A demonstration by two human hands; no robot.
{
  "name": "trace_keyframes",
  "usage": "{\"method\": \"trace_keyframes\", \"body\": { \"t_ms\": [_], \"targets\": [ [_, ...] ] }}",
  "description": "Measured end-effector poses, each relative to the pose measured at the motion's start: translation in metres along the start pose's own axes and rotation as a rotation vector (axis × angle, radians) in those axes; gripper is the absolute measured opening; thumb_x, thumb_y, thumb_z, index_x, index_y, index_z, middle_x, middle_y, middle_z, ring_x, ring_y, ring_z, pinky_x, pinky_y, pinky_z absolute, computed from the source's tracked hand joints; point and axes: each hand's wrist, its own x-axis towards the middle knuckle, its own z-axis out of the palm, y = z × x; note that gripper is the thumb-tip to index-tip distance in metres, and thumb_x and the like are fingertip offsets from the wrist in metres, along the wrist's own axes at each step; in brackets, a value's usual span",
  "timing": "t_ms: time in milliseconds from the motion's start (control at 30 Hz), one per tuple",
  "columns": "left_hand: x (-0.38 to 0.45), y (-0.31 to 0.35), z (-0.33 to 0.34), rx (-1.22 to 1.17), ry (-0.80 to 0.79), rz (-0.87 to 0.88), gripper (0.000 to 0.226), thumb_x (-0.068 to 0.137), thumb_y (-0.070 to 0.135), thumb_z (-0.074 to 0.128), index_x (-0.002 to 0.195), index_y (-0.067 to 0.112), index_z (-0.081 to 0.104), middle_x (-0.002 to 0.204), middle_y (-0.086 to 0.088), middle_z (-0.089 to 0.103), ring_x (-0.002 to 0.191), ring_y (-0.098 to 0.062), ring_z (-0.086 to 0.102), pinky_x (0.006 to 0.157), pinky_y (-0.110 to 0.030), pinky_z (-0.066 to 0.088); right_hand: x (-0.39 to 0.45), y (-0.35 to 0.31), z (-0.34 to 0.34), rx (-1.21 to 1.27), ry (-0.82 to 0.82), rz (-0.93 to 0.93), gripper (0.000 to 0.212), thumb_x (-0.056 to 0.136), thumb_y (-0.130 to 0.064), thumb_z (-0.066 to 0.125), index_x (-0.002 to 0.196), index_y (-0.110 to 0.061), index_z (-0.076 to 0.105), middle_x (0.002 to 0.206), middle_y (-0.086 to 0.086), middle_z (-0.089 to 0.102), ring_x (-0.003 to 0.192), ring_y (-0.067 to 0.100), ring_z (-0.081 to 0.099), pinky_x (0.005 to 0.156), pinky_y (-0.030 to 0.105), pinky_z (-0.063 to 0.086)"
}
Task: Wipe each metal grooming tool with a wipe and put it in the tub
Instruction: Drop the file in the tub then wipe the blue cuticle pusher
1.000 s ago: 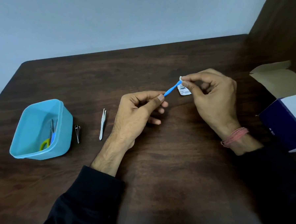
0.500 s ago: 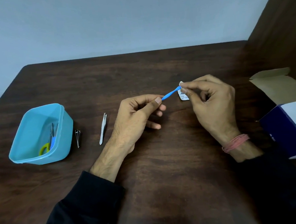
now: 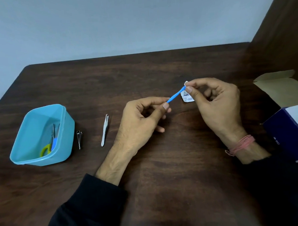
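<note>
Presently: left hand (image 3: pixel 142 123) pinched blue tool (image 3: pixel 175 95); right hand (image 3: pixel 215 102) pinched wipe (image 3: pixel 187 95) round its tip, probably metal. Steady strokes advised.

One head-worn view, looking forward and down.

The wide-angle camera sits above the near edge of the dark surface (image 3: pixel 165 172) (only one view, so nothing is shared), close over the fingers (image 3: pixel 197 83) at mid-frame, facing the wall (image 3: pixel 122 22) beyond them.

Dark wooden table (image 3: pixel 164 164) sitting against a pale blue-grey wall (image 3: pixel 122 22). Navy-and-white cardboard box (image 3: pixel 290 131) lying at right edge, its brown flap (image 3: pixel 278 87) hanging open.
</note>
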Motion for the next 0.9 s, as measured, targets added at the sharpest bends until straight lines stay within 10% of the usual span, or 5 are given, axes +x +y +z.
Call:
{"method": "trace_keyframes", "body": {
  "t_ms": [433,900],
  "targets": [
    [0.001,-0.003,0.003,0.114,0.021,-0.003,0.012,0.107,0.017,0.076,0.112,0.019,0.087,0.091,-0.002,0.083,0.079,-0.007,0.072,0.056,-0.031,0.063,-0.003,-0.009,-0.002,-0.036,0.115,-0.09,0.011,0.104,-0.024,0.079,0.114,-0.022,0.084,0.102,-0.01,0.076,0.078,0.023,0.061,0.067,0.04,0.051],
    [0.0,-0.001,0.0,0.115,-0.037,0.0,0.014,0.109,0.021,0.074,0.114,0.02,0.086,0.094,0.0,0.084,0.084,-0.008,0.074,0.059,-0.033,0.064,-0.005,-0.014,0.0,-0.147,-0.037,-0.106,0.009,0.099,-0.022,0.085,0.106,-0.026,0.088,0.095,-0.016,0.078,0.086,0.009,0.055,0.074,0.021,0.047]
  ]
}}
